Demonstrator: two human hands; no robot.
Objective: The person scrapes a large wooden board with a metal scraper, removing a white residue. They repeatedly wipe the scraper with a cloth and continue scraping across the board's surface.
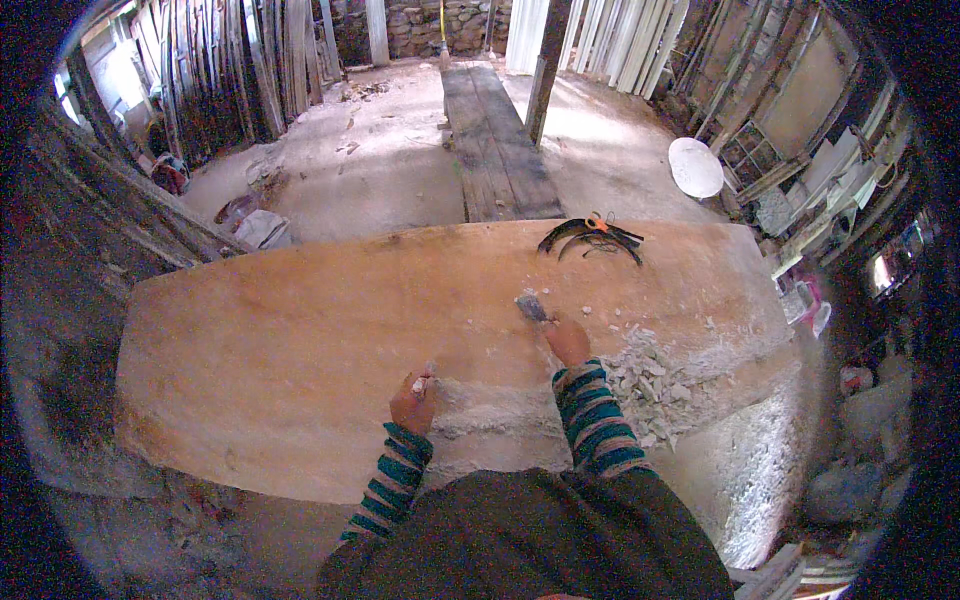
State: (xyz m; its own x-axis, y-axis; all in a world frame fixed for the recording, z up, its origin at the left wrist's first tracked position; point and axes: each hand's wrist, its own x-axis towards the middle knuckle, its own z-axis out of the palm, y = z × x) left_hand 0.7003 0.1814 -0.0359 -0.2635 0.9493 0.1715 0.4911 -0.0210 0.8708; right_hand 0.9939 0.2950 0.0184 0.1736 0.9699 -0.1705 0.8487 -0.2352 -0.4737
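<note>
My right hand (570, 342) is closed round the handle of a scraper (531, 307), its flat grey blade pointing forward and left over the wooden board (260, 340). Closer to me and to the left, my left hand (412, 405) is closed on a small whitish piece (421, 384) whose kind I cannot make out. Between the hands and my body, a band of white crumbs (490, 412) lies on the board. White flakes and chips (650, 385) are heaped just right of my right forearm.
Black curved strips with an orange part (597, 230) lie at the board's far edge. Beyond stand a dark plank bench (500, 135) and a wooden post (548, 80). A white round disc (696, 167) is at the far right. Long boards (240, 65) lean at the left wall.
</note>
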